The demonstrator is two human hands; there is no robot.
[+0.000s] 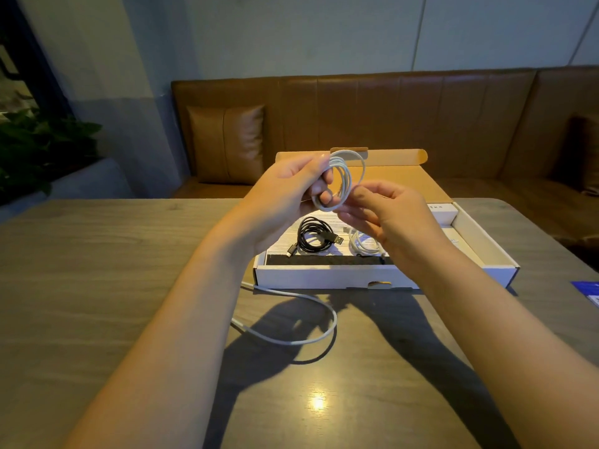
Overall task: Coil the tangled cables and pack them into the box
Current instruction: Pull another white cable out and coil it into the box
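My left hand (291, 189) grips a white cable (342, 179) wound into several loops, held in the air above the open box (324, 276). My right hand (385, 212) pinches a strand of the same cable next to the loops. The loose tail of this cable (311, 338) curves over the table in front of the box and runs under my left forearm. Inside the box lie a coiled black cable (316, 236) and a coiled white cable (364, 244), partly hidden behind my right hand.
The box sits on a wooden table (97, 286) with its lid (395, 176) folded back. A blue and white item (588, 290) lies at the table's right edge. Behind the table stands a brown leather bench (389, 118) with a cushion (227, 144). A plant (39, 147) is at left.
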